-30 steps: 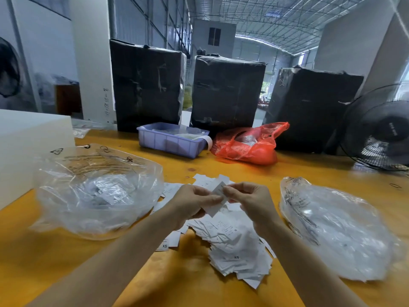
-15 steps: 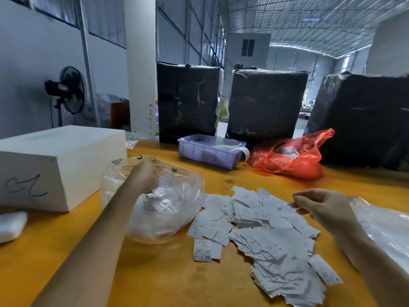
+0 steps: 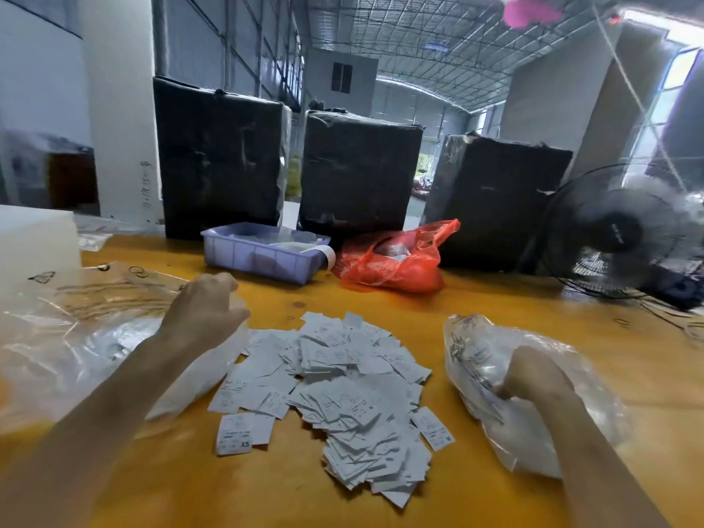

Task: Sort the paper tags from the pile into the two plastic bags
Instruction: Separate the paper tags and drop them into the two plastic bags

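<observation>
a pile of white paper tags [image 3: 335, 394] lies in the middle of the yellow table [image 3: 495, 306], between two clear plastic bags. the left hand [image 3: 205, 310] is over the right edge of the left bag [image 3: 76, 337], with its fingers curled; i cannot tell if it holds a tag. the right hand [image 3: 533, 375] is down in the right bag [image 3: 506, 379], fingers curled, and what they hold is hidden. far back sit a purple tray [image 3: 263, 253], a red bag [image 3: 396, 257], three black wrapped boxes [image 3: 358, 169] and a black fan [image 3: 624, 230] on the far right.
</observation>
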Demonstrator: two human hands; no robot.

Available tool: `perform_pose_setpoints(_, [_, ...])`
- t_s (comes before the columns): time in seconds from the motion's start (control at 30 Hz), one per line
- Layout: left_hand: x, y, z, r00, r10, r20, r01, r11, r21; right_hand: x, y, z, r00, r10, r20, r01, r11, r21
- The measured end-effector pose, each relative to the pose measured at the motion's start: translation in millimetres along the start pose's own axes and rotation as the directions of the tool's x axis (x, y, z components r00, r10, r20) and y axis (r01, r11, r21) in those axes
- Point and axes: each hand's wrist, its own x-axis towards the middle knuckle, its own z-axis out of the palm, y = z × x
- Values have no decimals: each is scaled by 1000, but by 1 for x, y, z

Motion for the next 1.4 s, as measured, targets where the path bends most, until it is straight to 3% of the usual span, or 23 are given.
perform_pose_setpoints(0.13, [-19, 28, 17, 982, 189, 24, -186, 978, -91, 5, 4, 5, 995, 25, -96, -14, 993, 115])
perform_pose_setpoints(0.3, [-35, 43, 30, 947, 322, 10, -317, 938, -143, 7, 8, 10, 999, 0, -47, 5, 994, 107])
perform_pose_setpoints(0.47, [-43, 51, 40, 923, 381, 47, -359, 901, -245, 15, 13, 15, 985, 41, -167, -10, 983, 182])
perform_pose_setpoints(0.63, [-46, 53, 47, 912, 396, 109, -350, 888, -297, 19, 14, -3, 996, 2, -93, 27, 951, 309])
perform_pose_setpoints(0.7, [-47, 54, 49, 908, 396, 136, -337, 884, -324, 15, 9, -16, 997, -60, -55, 78, 905, 419])
perform_pose_setpoints(0.77, [-48, 55, 50, 906, 394, 153, -317, 873, -372, 4, -1, -32, 985, -174, -13, 146, 780, 608])
perform_pose_setpoints(0.83, [-49, 59, 50, 905, 394, 162, -283, 840, -464, -13, -16, -48, 933, -352, 73, 165, 599, 784])
perform_pose_setpoints(0.9, [-51, 65, 49, 904, 388, 180, -214, 774, -595, -30, -31, -56, 831, -531, 166, 128, 472, 872])
perform_pose_setpoints(0.97, [-55, 71, 46, 900, 361, 245, -53, 648, -760, -41, -47, -54, 729, -647, 224, 89, 414, 906])
perform_pose_setpoints(1.03, [-56, 77, 44, 869, 318, 378, 203, 467, -861, -50, -63, -44, 671, -694, 261, 49, 393, 918])
perform_pose_setpoints(1.1, [-56, 79, 41, 798, 308, 518, 425, 322, -846, -60, -76, -30, 663, -694, 280, 43, 409, 912])
perform_pose_setpoints(1.13, [-55, 78, 41, 766, 317, 559, 472, 312, -825, -64, -81, -24, 673, -685, 279, 47, 417, 908])
perform_pose_setpoints(1.23, [-56, 76, 39, 726, 331, 603, 497, 354, -792, -74, -90, -7, 716, -653, 248, 54, 405, 913])
perform_pose_setpoints(1.4, [-58, 71, 45, 762, 249, 597, 479, 404, -779, -84, -95, 11, 778, -609, 154, 62, 319, 946])
